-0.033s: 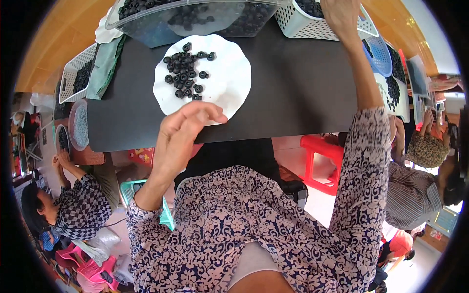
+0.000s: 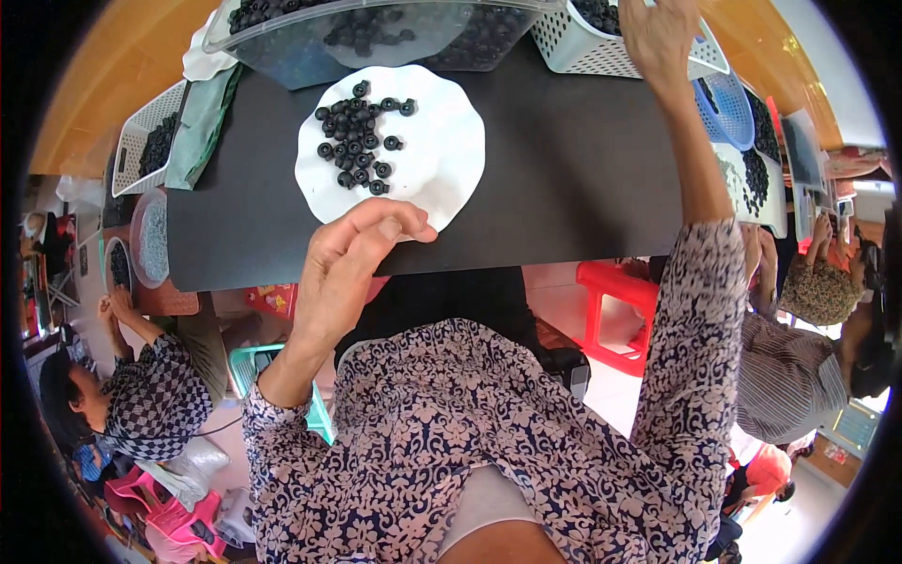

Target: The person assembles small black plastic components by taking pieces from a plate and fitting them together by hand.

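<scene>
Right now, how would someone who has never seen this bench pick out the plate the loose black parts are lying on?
Start at the black tabletop in the upper half of the view. Just beyond the fingertips of the left hand lies a white plate with a wavy rim, carrying small black rings. Unlike the clear tub and white mesh basket behind it, it is flat and scalloped.

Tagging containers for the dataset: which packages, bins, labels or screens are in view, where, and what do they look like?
Clear plastic tub: top edge of the black table, rectangular, holds small black rings.
White lattice basket: top right, under the right hand.
White lattice basket: far left, dark parts inside.
Blue round basket: right of the table.
Labels or screens: none legible.
</scene>
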A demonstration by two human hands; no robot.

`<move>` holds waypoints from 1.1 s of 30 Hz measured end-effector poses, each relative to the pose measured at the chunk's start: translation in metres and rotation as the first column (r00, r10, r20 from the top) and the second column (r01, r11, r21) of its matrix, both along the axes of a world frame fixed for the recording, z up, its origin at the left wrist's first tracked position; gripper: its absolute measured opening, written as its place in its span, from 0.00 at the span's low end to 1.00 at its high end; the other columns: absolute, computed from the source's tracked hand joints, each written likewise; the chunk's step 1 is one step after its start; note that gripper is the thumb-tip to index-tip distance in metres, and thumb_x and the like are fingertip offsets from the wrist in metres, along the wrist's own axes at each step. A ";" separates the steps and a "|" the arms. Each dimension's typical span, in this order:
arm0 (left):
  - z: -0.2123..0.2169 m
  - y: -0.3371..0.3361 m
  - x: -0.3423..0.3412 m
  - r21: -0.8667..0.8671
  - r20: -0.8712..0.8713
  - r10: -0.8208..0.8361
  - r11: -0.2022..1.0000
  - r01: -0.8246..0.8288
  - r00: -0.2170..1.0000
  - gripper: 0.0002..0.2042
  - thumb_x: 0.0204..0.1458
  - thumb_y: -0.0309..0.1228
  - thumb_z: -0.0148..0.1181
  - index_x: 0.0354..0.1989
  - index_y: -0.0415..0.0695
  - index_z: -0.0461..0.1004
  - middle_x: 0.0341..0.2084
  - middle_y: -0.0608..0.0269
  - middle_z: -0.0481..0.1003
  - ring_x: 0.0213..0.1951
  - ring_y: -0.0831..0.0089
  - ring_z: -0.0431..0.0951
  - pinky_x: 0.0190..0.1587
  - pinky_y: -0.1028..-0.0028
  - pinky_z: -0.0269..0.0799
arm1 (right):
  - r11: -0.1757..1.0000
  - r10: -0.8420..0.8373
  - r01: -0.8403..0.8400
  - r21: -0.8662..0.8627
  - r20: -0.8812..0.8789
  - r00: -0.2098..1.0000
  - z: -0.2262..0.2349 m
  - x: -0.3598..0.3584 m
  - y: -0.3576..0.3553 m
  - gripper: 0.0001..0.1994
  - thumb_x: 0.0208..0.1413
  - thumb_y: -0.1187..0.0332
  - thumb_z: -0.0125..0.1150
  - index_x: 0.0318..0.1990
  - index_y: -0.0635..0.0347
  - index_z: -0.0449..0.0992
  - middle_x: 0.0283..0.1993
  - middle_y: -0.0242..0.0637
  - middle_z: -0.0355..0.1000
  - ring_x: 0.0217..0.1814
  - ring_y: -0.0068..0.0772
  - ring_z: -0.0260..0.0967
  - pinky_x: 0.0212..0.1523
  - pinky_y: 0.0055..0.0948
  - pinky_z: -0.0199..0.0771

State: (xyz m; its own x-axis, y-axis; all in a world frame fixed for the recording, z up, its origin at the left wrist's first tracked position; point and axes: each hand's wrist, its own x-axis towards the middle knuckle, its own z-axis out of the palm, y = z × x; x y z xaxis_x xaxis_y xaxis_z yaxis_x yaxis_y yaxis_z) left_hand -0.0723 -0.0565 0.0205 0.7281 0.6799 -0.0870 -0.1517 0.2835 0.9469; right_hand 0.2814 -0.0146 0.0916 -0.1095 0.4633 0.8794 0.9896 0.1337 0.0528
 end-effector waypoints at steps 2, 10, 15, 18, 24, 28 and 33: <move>-0.007 -0.003 -0.011 0.043 -0.011 0.013 0.999 -0.013 1.000 0.12 0.61 0.31 0.46 0.38 0.36 0.75 0.35 0.58 0.77 0.45 0.72 0.74 0.54 0.71 0.65 | 0.911 -0.088 -0.110 -0.398 -0.448 0.890 0.009 -0.059 -0.034 0.14 0.56 0.64 0.58 0.46 0.61 0.78 0.49 0.52 0.74 0.56 0.38 0.70 0.56 0.35 0.65; -0.004 0.007 -0.005 0.073 -0.017 0.084 0.994 -0.082 0.996 0.11 0.61 0.29 0.46 0.39 0.36 0.75 0.33 0.60 0.77 0.43 0.74 0.74 0.55 0.72 0.63 | 0.666 0.175 -0.377 -0.644 -0.357 0.918 -0.085 -0.156 -0.037 0.12 0.49 0.69 0.63 0.42 0.61 0.75 0.37 0.39 0.72 0.30 0.39 0.74 0.33 0.36 0.75; -0.003 0.012 -0.005 0.108 -0.047 0.119 0.988 -0.114 0.992 0.11 0.60 0.30 0.48 0.39 0.37 0.75 0.33 0.61 0.77 0.42 0.77 0.73 0.53 0.74 0.64 | 0.645 0.143 -0.266 -0.716 -0.229 0.963 -0.090 -0.160 -0.030 0.12 0.48 0.69 0.62 0.40 0.61 0.75 0.35 0.40 0.71 0.32 0.44 0.72 0.33 0.38 0.74; -0.006 0.018 -0.004 0.090 -0.073 0.137 0.987 -0.130 0.988 0.11 0.60 0.31 0.49 0.40 0.37 0.75 0.33 0.62 0.77 0.41 0.78 0.74 0.52 0.75 0.65 | 0.602 0.175 -0.285 -0.746 -0.225 0.958 -0.083 -0.158 -0.030 0.12 0.46 0.70 0.62 0.39 0.61 0.75 0.35 0.40 0.70 0.32 0.42 0.72 0.33 0.37 0.74; 0.000 0.030 0.004 0.037 -0.109 0.179 0.984 -0.176 0.978 0.11 0.59 0.33 0.52 0.42 0.38 0.73 0.33 0.63 0.77 0.40 0.78 0.74 0.49 0.76 0.66 | 0.649 0.389 -0.547 -0.529 -0.388 0.836 -0.056 -0.157 -0.044 0.09 0.43 0.74 0.61 0.34 0.61 0.75 0.32 0.37 0.68 0.34 0.40 0.71 0.38 0.35 0.70; 0.003 0.035 0.012 0.103 -0.141 0.152 0.985 -0.139 0.978 0.11 0.58 0.34 0.54 0.42 0.38 0.74 0.33 0.65 0.77 0.39 0.78 0.74 0.47 0.77 0.67 | 0.603 0.492 -0.633 -0.486 -0.399 0.774 -0.043 -0.157 -0.049 0.11 0.43 0.75 0.61 0.37 0.61 0.74 0.33 0.36 0.66 0.38 0.37 0.69 0.41 0.35 0.68; -0.004 0.034 0.013 0.100 -0.123 0.082 0.993 -0.070 0.989 0.12 0.58 0.35 0.55 0.43 0.39 0.74 0.33 0.66 0.77 0.39 0.78 0.75 0.47 0.77 0.68 | 0.595 0.548 -0.663 -0.454 -0.373 0.748 -0.044 -0.160 -0.049 0.14 0.43 0.75 0.62 0.41 0.61 0.74 0.34 0.35 0.66 0.40 0.37 0.69 0.42 0.36 0.68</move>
State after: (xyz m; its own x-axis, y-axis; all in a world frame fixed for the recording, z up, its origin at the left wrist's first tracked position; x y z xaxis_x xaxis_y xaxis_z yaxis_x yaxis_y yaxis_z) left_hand -0.0590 -0.0223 0.0162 0.6612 0.7424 -0.1077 -0.0463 0.1837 0.9819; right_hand 0.1218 -0.0633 0.0473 -0.4125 0.7321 0.5420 0.6503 0.6534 -0.3876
